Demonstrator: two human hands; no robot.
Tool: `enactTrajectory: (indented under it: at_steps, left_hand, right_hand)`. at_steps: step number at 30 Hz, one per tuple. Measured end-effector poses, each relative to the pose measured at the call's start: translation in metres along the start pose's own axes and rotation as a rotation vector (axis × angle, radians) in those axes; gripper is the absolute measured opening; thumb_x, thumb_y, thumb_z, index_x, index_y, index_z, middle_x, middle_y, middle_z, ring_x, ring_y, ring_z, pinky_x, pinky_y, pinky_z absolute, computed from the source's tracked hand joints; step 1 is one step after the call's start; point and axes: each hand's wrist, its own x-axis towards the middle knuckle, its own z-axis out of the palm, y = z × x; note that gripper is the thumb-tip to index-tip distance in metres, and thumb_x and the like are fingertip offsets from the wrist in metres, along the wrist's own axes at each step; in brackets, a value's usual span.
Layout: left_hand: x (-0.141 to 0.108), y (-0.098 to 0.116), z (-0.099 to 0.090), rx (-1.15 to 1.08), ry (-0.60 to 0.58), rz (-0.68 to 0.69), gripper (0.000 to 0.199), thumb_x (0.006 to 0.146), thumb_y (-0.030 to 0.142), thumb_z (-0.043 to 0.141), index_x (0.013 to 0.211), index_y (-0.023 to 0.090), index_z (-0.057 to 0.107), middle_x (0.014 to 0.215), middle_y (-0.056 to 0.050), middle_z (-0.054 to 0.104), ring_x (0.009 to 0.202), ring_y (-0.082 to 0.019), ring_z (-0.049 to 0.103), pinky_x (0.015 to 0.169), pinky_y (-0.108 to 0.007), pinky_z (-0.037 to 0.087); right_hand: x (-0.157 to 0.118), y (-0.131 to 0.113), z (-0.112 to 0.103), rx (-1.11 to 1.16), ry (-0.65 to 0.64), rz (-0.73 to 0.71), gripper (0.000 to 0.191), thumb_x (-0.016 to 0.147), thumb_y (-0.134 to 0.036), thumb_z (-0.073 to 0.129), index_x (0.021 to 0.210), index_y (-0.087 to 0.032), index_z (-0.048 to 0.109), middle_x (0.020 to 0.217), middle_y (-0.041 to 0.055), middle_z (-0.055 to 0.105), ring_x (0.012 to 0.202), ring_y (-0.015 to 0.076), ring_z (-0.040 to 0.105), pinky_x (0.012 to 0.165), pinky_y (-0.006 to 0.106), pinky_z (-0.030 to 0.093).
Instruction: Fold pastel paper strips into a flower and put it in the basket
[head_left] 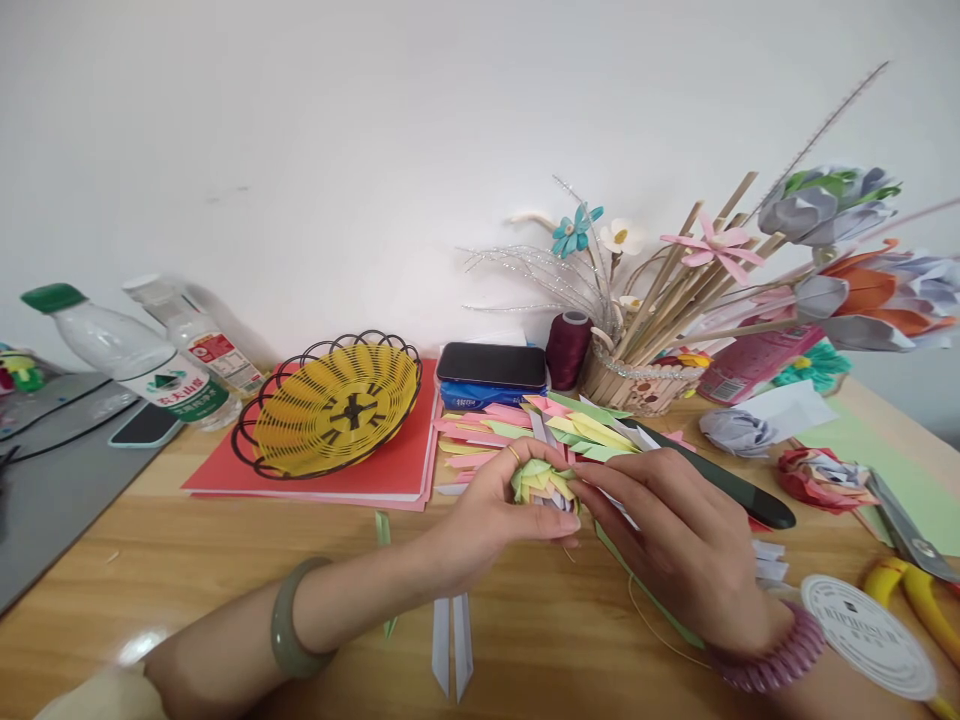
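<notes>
A small folded-paper flower [541, 486] in green, yellow, pink and white layers is between my hands. My left hand [491, 510] grips it, thumb along its near side and fingers behind. The fingertips of my right hand [667, 540] pinch the flower's right edge; what exactly lies between them is partly hidden. A thin thread [637, 600] trails below my right hand, beside a green paper strip [679, 622]. Folded paper pieces [495, 428] in pink, yellow and green lie behind the flower. Two white folded strips [452, 650] and a green one [383, 530] rest nearer me.
At left are a yellow basket [337, 410] on red paper [217, 465], a plastic bottle [124, 350] and a phone [146, 425]. Behind stand a thread spool [568, 350] and a holder of craft flowers [637, 385]. Yellow-handled scissors [919, 600] and a white round label [866, 635] lie right.
</notes>
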Motion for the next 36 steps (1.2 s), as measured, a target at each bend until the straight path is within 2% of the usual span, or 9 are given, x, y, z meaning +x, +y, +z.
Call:
enactTrajectory:
  at_steps: [10, 15, 18, 21, 25, 29, 36]
  left_hand:
    - [0.001, -0.002, -0.001, 0.015, -0.023, 0.010, 0.033, 0.065, 0.016, 0.067, 0.091, 0.021, 0.047, 0.077, 0.003, 0.055, 0.068, -0.009, 0.054, 0.073, -0.030, 0.044]
    - [0.000, -0.001, -0.001, 0.003, 0.001, 0.005, 0.035, 0.062, 0.017, 0.069, 0.090, 0.021, 0.048, 0.088, 0.001, 0.054, 0.071, -0.009, 0.052, 0.073, -0.030, 0.045]
    - [0.000, 0.000, 0.001, -0.020, 0.001, 0.001, 0.035, 0.062, 0.016, 0.069, 0.090, 0.021, 0.048, 0.087, 0.001, 0.054, 0.071, -0.009, 0.052, 0.073, -0.031, 0.045]
    - [0.000, 0.003, 0.004, -0.057, 0.004, -0.002, 0.033, 0.062, 0.016, 0.068, 0.088, 0.020, 0.049, 0.078, 0.002, 0.052, 0.072, -0.011, 0.052, 0.071, -0.031, 0.046]
    - [0.001, 0.005, 0.005, -0.107, 0.028, -0.014, 0.036, 0.060, 0.015, 0.068, 0.090, 0.020, 0.049, 0.074, 0.002, 0.050, 0.073, -0.012, 0.052, 0.068, -0.031, 0.046]
    - [0.001, 0.005, 0.005, -0.116, 0.042, -0.021, 0.039, 0.060, 0.013, 0.068, 0.092, 0.020, 0.048, 0.082, 0.001, 0.053, 0.069, -0.009, 0.051, 0.068, -0.031, 0.047]
    - [0.001, 0.003, 0.005, -0.084, 0.058, -0.038, 0.041, 0.060, 0.014, 0.069, 0.095, 0.019, 0.049, 0.086, 0.000, 0.055, 0.070, -0.010, 0.052, 0.070, -0.032, 0.046]
  right_hand:
    - [0.000, -0.001, 0.003, 0.034, -0.010, 0.072, 0.017, 0.077, -0.010, 0.058, 0.092, -0.017, 0.057, 0.076, 0.0054, 0.059, 0.068, 0.0144, 0.056, 0.058, 0.027, 0.048]
    - [0.000, -0.003, 0.004, 0.070, -0.021, 0.107, 0.015, 0.077, -0.009, 0.056, 0.090, -0.017, 0.056, 0.076, 0.0052, 0.058, 0.068, 0.0149, 0.054, 0.058, 0.028, 0.047]
    - [0.002, -0.004, 0.004, 0.194, -0.024, 0.200, 0.013, 0.079, -0.009, 0.054, 0.089, -0.018, 0.056, 0.077, 0.0045, 0.056, 0.070, 0.0152, 0.055, 0.059, 0.027, 0.047]
    - [0.007, -0.003, 0.002, 0.314, -0.026, 0.359, 0.012, 0.083, -0.012, 0.048, 0.086, -0.020, 0.056, 0.078, 0.0035, 0.057, 0.073, 0.0148, 0.055, 0.062, 0.027, 0.047]
    - [0.010, -0.002, -0.002, 0.405, -0.034, 0.505, 0.011, 0.085, -0.019, 0.048, 0.078, -0.021, 0.055, 0.074, 0.0014, 0.056, 0.068, 0.0135, 0.053, 0.057, 0.025, 0.045]
    - [0.008, -0.003, -0.003, 0.437, -0.086, 0.493, 0.004, 0.081, -0.022, 0.054, 0.084, -0.020, 0.056, 0.076, 0.0019, 0.054, 0.065, 0.0128, 0.051, 0.053, 0.025, 0.043]
    - [0.006, -0.004, 0.001, 0.432, -0.123, 0.408, 0.007, 0.081, -0.015, 0.053, 0.084, -0.020, 0.057, 0.079, 0.0028, 0.056, 0.072, 0.0138, 0.054, 0.060, 0.027, 0.046]
